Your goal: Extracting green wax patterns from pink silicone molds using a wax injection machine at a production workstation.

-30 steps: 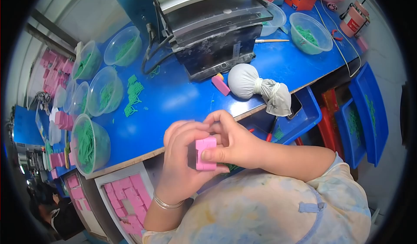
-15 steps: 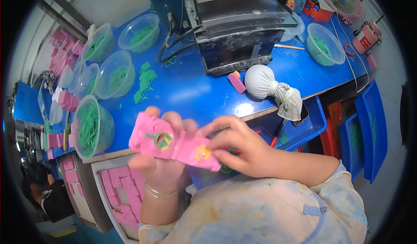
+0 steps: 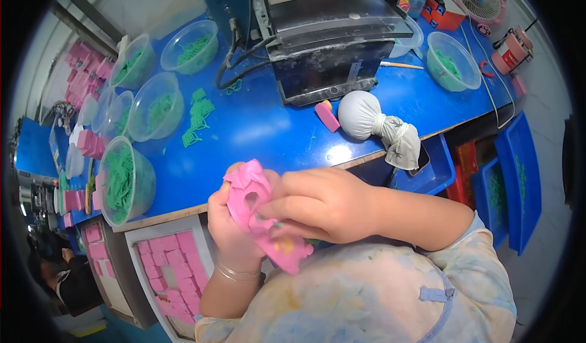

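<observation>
My left hand [image 3: 233, 236] is closed round a pink rubber mold [image 3: 282, 256], held low in front of me past the table's front edge. The mold is bent and tilted, with a hole in its upper part and a yellow patch near its lower end. My right hand [image 3: 326, 204] is closed over the mold's right side, fingers bunched against a raised pink flap. A speck of green shows by those fingertips; what exactly they pinch is partly hidden and blurred.
Clear tubs of green wax pieces [image 3: 120, 181] stand at the left, with loose green pieces [image 3: 198, 117] nearby. A black machine [image 3: 332, 68] is at the back. A tied white cloth bag [image 3: 360, 116] lies beside a small pink block [image 3: 328, 117]. Blue drawers [image 3: 519, 184] jut out right.
My right hand has moved left over the mold, which is now turned more upright and bent. Green showed in its hole before; now the hole looks without it.
</observation>
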`<state>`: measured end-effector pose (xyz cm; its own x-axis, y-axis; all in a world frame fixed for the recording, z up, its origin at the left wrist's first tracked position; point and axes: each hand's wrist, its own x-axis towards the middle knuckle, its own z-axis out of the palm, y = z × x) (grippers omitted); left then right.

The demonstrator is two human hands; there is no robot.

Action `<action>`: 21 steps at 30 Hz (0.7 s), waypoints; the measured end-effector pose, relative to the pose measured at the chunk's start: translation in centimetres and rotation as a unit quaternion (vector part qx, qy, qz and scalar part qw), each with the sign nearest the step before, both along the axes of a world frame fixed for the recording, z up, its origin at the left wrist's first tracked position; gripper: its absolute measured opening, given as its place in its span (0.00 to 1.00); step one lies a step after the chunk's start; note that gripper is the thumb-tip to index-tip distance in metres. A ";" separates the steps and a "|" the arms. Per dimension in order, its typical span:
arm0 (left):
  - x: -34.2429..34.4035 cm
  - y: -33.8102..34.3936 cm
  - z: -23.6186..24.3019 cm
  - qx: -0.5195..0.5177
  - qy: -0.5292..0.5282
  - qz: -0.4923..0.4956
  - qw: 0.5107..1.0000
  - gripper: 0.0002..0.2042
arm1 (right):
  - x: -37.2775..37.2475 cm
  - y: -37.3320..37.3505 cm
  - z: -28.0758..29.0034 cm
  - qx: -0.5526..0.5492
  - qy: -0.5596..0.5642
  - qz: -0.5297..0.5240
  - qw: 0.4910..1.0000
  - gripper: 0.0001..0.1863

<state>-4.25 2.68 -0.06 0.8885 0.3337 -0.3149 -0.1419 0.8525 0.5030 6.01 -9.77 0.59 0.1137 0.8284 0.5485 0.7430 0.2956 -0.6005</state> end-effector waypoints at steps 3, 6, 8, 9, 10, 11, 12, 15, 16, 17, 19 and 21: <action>-0.1 -0.1 0.3 -0.004 -0.005 -0.033 0.999 0.20 | -0.4 0.0 -0.8 0.080 0.092 0.004 0.993 0.14; -0.4 0.5 0.0 -0.013 -0.027 -0.061 0.998 0.21 | -0.7 -0.1 -1.1 0.065 0.207 -0.017 0.976 0.12; 0.2 0.2 0.5 -0.017 -0.056 -0.091 0.994 0.23 | -1.7 -0.3 -1.3 0.013 0.316 -0.022 0.948 0.07; 0.7 -0.5 1.2 0.016 0.000 -0.027 1.000 0.24 | -2.2 -0.2 -1.4 0.009 0.513 0.014 0.858 0.06; 1.0 -0.9 1.7 0.050 0.057 0.039 0.996 0.25 | -2.5 -0.1 -1.5 0.006 0.687 0.052 0.725 0.05; 1.0 -0.9 1.5 0.051 0.058 0.037 0.996 0.25 | -2.4 0.0 -1.8 -0.014 0.701 0.020 0.713 0.05; 1.0 -0.8 1.1 0.024 -0.004 -0.014 1.000 0.25 | -2.4 -0.1 -1.8 -0.012 0.702 0.019 0.712 0.05; 0.8 -0.3 0.0 0.017 -0.070 -0.060 0.996 0.25 | -2.2 -0.4 -2.2 -0.026 0.700 0.018 0.714 0.06; 0.8 -0.1 -0.3 0.037 -0.073 -0.054 0.995 0.25 | -1.9 -0.2 -2.6 -0.019 0.606 -0.053 0.793 0.07; 0.8 0.1 -0.5 0.038 -0.073 -0.054 0.995 0.25 | -1.7 -0.1 -2.8 -0.012 0.501 -0.122 0.857 0.09; 0.8 0.5 -0.8 0.044 -0.117 -0.050 0.991 0.25 | -0.7 -0.9 -0.9 -0.002 0.341 -0.129 0.931 0.10; 0.6 0.1 -1.0 0.081 -0.061 -0.010 0.995 0.25 | -0.3 -1.0 0.0 0.013 0.181 -0.108 0.977 0.09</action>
<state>-3.63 2.75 -1.02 0.9241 0.3525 -0.1479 -0.1934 0.7649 0.6144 5.67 -10.74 0.59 0.4744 0.7500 0.4610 0.5298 0.1749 -0.8299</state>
